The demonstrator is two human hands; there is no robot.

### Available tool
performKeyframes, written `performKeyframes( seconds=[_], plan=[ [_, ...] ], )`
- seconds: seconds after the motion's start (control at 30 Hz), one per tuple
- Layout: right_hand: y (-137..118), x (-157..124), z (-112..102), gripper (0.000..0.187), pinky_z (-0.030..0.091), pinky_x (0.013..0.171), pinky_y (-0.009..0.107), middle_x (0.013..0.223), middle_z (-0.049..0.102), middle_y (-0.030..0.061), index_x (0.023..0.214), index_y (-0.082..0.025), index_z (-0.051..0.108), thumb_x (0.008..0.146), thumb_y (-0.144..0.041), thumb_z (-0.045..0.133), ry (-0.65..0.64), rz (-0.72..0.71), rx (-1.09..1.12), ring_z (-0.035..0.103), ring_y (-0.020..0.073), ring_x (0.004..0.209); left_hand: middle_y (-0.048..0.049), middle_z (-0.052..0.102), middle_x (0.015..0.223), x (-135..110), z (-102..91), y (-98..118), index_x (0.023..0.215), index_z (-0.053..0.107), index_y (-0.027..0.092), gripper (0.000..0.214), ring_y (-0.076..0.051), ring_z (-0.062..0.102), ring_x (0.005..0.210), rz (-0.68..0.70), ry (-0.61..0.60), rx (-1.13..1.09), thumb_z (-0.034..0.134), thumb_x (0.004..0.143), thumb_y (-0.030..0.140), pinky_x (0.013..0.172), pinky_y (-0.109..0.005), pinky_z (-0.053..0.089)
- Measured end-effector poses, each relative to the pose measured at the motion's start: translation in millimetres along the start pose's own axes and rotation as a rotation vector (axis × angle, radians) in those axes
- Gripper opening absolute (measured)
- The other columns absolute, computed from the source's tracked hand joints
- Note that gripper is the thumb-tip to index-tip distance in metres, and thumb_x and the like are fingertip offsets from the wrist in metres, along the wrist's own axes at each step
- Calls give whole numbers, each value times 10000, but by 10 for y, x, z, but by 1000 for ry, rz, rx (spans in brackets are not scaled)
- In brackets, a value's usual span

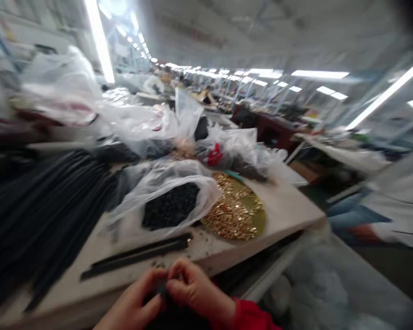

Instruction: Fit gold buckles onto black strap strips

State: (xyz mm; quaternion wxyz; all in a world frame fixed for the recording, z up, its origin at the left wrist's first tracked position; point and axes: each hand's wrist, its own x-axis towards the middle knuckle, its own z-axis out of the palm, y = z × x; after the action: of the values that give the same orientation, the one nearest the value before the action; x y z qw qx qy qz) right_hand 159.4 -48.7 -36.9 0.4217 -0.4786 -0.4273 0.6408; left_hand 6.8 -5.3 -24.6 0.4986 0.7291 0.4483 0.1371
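Observation:
At the table's near edge, my left hand (137,300) and my right hand (198,288) meet, fingertips almost touching. Both are closed in a pinch around a dark piece (161,289), blurred and mostly covered by the fingers; its exact kind does not show. Just beyond them lie a few long black strips (137,256), side by side on the pale table (285,206). Behind the strips is an opened clear plastic bag (127,220) of small black pieces (172,206). To its right, a round yellowish plate (260,217) carries many small shiny gold-coloured metal parts (230,208).
A thick bundle of long black strips (51,206) covers the table's left side. Filled plastic bags (141,121) crowd the back, one with something red (214,155) in it. Another person's arm (368,233) is at the right. Whitish bags (313,284) sit below the table edge.

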Motion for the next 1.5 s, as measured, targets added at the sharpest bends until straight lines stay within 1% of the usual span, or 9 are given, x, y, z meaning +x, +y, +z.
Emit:
performKeyframes(
  seconds=[0.07, 0.2, 0.37, 0.67, 0.77, 0.87, 1.07, 1.27, 1.5],
  plan=[
    [130, 30, -4, 266, 290, 403, 159, 526, 494, -80, 768, -191, 451, 761, -432, 564, -43, 82, 111, 407, 46, 416, -3, 634, 866, -138, -39, 37, 985, 540, 175, 237, -145, 571, 794, -76, -130, -274, 472, 759, 154, 702, -238, 451],
    [180, 56, -16, 263, 300, 389, 146, 555, 535, -61, 824, -197, 424, 795, -440, 518, -113, 217, 282, 414, 44, 397, 4, 591, 750, -165, -72, 142, 991, 473, 136, 279, -104, 535, 653, -203, -106, -560, 463, 713, 150, 567, -205, 383],
    [150, 20, 1, 292, 301, 393, 145, 547, 554, -52, 774, -189, 426, 757, -440, 574, -92, 166, 119, 424, 49, 414, 7, 555, 730, -205, -96, 185, 1010, 435, 133, 303, -118, 522, 709, -201, -189, -676, 456, 708, 149, 590, -223, 374],
    [-11, 28, 19, 271, 275, 390, 155, 535, 531, -67, 763, -197, 415, 754, -428, 557, -110, 211, -56, 392, 53, 408, -25, 565, 854, -259, -181, 103, 1105, 421, 148, 392, -137, 521, 797, -72, -270, -663, 427, 717, 100, 611, -231, 385],
    [-58, 12, 14, 197, 284, 420, 165, 554, 526, -60, 759, -190, 444, 779, -362, 538, -106, 113, -222, 388, 59, 449, -13, 573, 789, -275, -185, 73, 1142, 410, 147, 372, -109, 493, 673, -110, -253, -615, 436, 772, 169, 529, -202, 343],
    [-81, -29, -11, 109, 313, 479, 176, 605, 552, -42, 760, -183, 469, 806, -275, 503, -191, 4, -346, 414, 70, 522, 8, 575, 757, -305, -187, 71, 1155, 424, 168, 373, -73, 419, 556, -148, -258, -537, 447, 785, 201, 478, -183, 298],
    [-97, -84, -50, 55, 328, 532, 191, 638, 542, -38, 727, -181, 503, 781, -188, 509, -260, -103, -564, 433, 84, 580, 8, 582, 761, -334, -210, 84, 1160, 443, 160, 397, -69, 405, 535, -144, -321, -482, 464, 764, 190, 469, -176, 311],
    [-62, -56, -31, 48, 374, 571, 202, 645, 556, -38, 811, -192, 480, 809, -240, 485, -216, 5, -282, 481, 94, 603, 0, 591, 841, -322, -254, 112, 1158, 467, 189, 423, -80, 447, 596, -96, -323, -502, 423, 741, 133, 520, -175, 358],
    [-106, -99, -71, 68, 353, 537, 193, 658, 572, -29, 795, -188, 467, 804, -248, 497, -273, 82, -233, 468, 89, 585, -19, 615, 826, -279, -144, 101, 1181, 465, 160, 409, -80, 417, 546, -130, -278, -446, 444, 776, 218, 465, -172, 323]
  ],
)
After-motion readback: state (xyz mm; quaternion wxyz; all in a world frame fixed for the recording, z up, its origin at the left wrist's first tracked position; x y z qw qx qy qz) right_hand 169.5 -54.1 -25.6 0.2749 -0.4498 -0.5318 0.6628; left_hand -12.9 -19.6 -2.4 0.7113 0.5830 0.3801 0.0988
